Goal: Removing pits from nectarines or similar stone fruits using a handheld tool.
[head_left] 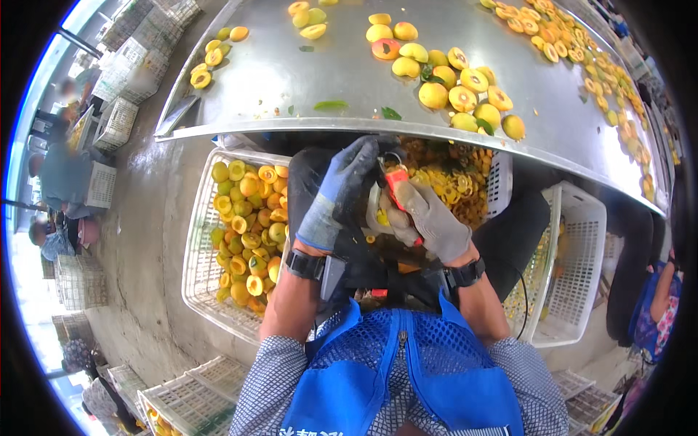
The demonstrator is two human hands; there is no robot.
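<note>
My right hand (433,215), in a grey work glove, is closed around a hand tool with red handles (396,184) and a metal head. My left hand (346,182) wears a blue-grey glove with a dark coating and is curled close to the tool's head. Whether it holds a fruit is hidden by its fingers. Both hands are over my lap, just under the near edge of a metal table (240,106). Below and beyond them, a white crate (500,182) contains yellow fruit scraps and pits (461,185).
Whole and halved yellow peaches (433,95) lie on the table among leaves, with a long heap of halves (589,60) at right. A white crate of peaches (199,261) stands at my left, another crate (578,272) at my right. Other people (65,174) work at far left.
</note>
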